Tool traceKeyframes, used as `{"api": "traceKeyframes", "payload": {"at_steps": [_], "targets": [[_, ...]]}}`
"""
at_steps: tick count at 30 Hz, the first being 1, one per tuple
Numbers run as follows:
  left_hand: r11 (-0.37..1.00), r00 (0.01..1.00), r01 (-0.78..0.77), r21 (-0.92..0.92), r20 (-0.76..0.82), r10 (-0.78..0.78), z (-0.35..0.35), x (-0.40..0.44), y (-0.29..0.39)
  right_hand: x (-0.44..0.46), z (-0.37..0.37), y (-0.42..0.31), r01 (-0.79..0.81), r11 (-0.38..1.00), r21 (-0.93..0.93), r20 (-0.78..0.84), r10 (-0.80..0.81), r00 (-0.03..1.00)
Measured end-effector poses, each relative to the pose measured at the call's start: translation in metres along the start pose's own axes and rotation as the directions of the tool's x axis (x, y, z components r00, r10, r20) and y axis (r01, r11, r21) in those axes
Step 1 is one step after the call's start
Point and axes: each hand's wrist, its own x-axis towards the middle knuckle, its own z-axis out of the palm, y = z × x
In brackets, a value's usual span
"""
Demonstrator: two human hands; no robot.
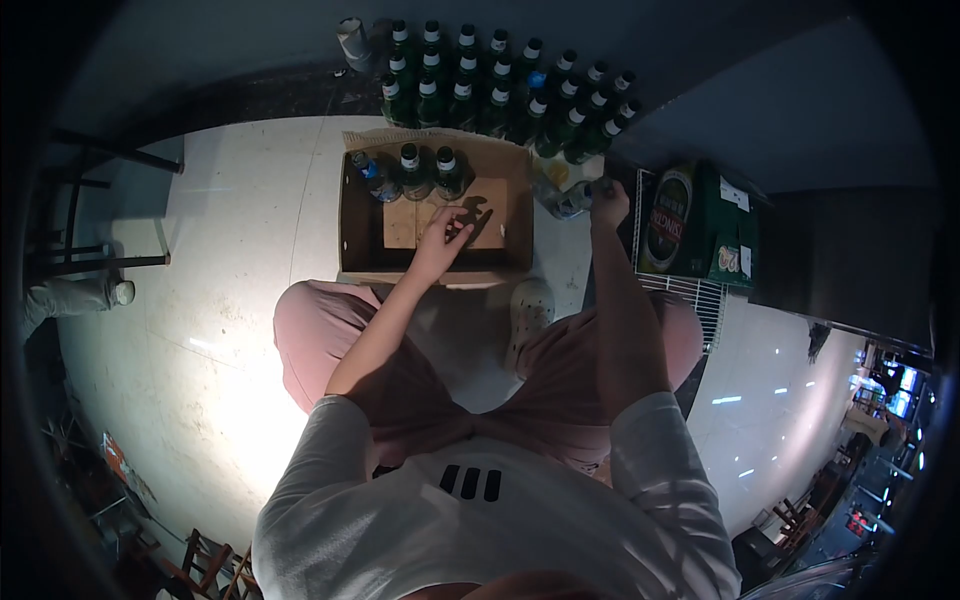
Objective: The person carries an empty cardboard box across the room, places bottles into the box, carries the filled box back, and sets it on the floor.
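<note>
Glass bottle (568,204), clamped at its right end in your right hand (611,204), points left toward the cardboard box (522,225), where your left hand (442,240) hangs, fingers loosely apart.

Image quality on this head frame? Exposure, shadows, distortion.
Head view: strong fisheye curvature, black corners; floor nearly blown out at left, glare streaks at right; left hand throws a dark shadow inside the cardboard box; green bottles against the dark wall are dim, labels too small to read.
</note>
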Motion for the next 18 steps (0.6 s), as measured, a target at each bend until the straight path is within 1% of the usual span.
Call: {"api": "traceKeyframes", "payload": {"at_steps": [4, 6, 7, 9, 10, 12, 13, 15, 16, 18], "targets": [[1.0, 1.0, 0.019, 0.023, 0.004, -0.019, -0.001, -0.002, 0.003, -0.003, -0.003, -0.003, 0.045, 0.999, -0.011, 0.005, -0.045, 0.999], [0.999, 0.999, -0.032, -0.004, -0.029, 0.032, -0.002, -0.003, 0.004, -0.002, -0.001, -0.008, 0.128, 0.992, 0.018, -0.081, -0.126, 0.989], [1.0, 0.999, -0.03, -0.004, -0.029, 0.03, -0.004, -0.004, 0.004, -0.001, -0.006, -0.027, 0.127, 0.992, 0.017, -0.079, -0.125, 0.989], [0.997, 0.997, 0.078, -0.016, 0.01, -0.078, -0.007, -0.004, 0.003, 0.012, -0.021, -0.074, -0.067, 0.998, -0.015, 0.006, 0.067, 0.998], [0.997, 0.997, 0.077, -0.02, 0.011, -0.077, -0.008, -0.003, 0.001, 0.014, -0.031, -0.094, -0.065, 0.998, -0.019, 0.004, 0.065, 0.998], [0.997, 0.999, 0.044, -0.064, -0.017, -0.045, -0.009, -0.003, -0.006, 0.017, -0.05, -0.132, 0.035, 0.999, -0.013, 0.005, -0.035, 0.999], [0.997, 0.999, 0.042, -0.067, -0.019, -0.043, -0.01, -0.003, -0.005, 0.017, -0.06, -0.15, 0.039, 0.999, -0.014, 0.004, -0.038, 0.999], [0.998, 0.999, 0.012, -0.059, -0.044, -0.015, -0.013, -0.003, -0.004, 0.015, -0.078, -0.183, 0.121, 0.987, 0.102, 0.021, -0.124, 0.992], [0.998, 0.999, 0.011, -0.06, -0.048, -0.013, -0.015, -0.002, -0.003, 0.013, -0.084, -0.197, 0.125, 0.987, 0.104, 0.022, -0.128, 0.992], [0.995, 0.998, 0.037, -0.093, -0.051, -0.042, -0.017, -0.002, -0.003, 0.011, -0.095, -0.223, 0.155, 0.904, 0.398, 0.025, -0.18, 0.983]]}}
